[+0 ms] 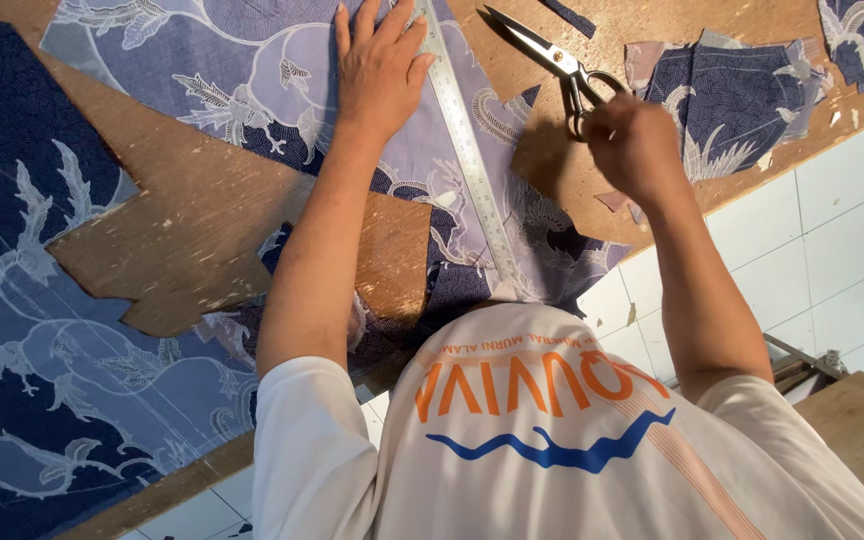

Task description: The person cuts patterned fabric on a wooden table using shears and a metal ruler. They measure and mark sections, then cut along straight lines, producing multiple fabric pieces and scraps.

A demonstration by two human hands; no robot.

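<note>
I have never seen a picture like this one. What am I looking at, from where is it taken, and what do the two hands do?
There is one picture only, from a camera on a person's head, looking down over the chest at a wooden board. No machine is here, only two bare hands. The left hand lies flat on a pale purple patterned cloth, beside a long metal ruler that rests on it. The right hand holds large scissors by the handles, blades open, over the board. Darker blue cloth pieces lie further right, and more blue cloth at the left.
</note>
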